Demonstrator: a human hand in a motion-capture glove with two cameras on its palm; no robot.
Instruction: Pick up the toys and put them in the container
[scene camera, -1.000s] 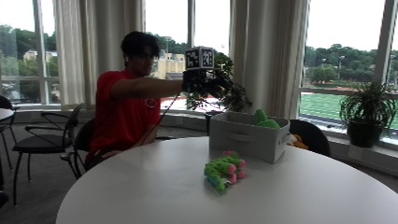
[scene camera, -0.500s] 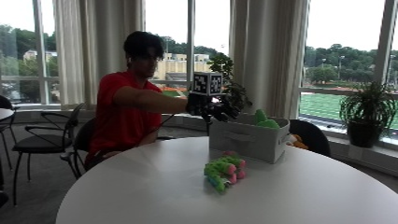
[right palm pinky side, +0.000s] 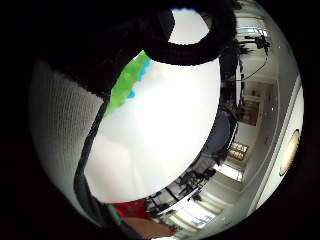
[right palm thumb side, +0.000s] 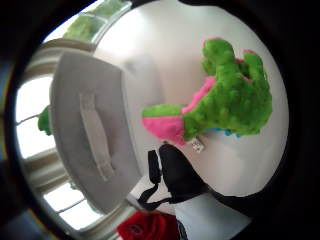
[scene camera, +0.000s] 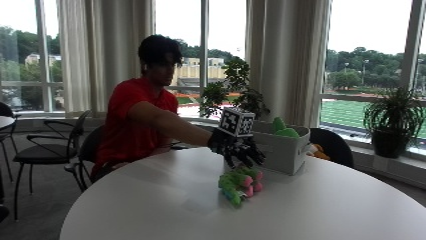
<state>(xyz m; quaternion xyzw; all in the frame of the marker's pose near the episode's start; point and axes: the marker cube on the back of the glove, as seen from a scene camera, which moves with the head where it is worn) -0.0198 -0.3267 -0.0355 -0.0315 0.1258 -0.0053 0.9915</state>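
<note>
Green-pink plush toy (scene camera: 241, 185) lying on table – just beside grey container (scene camera: 285, 148), green toy (scene camera: 284, 128) inside.

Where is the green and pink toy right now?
In the outside view, the toy lies on the white table, just under the gloved right hand and beside the grey container.

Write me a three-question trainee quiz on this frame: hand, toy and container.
1. True or false: the gloved right hand is already gripping the green and pink plush toy.
2. Where does that toy lie? A) in the container B) on the white table C) on a chair
3. What already shows above the rim of the grey container?

Key: 1. False; the hand hovers just above it, fingers spread. 2. B. 3. A green toy.
</note>
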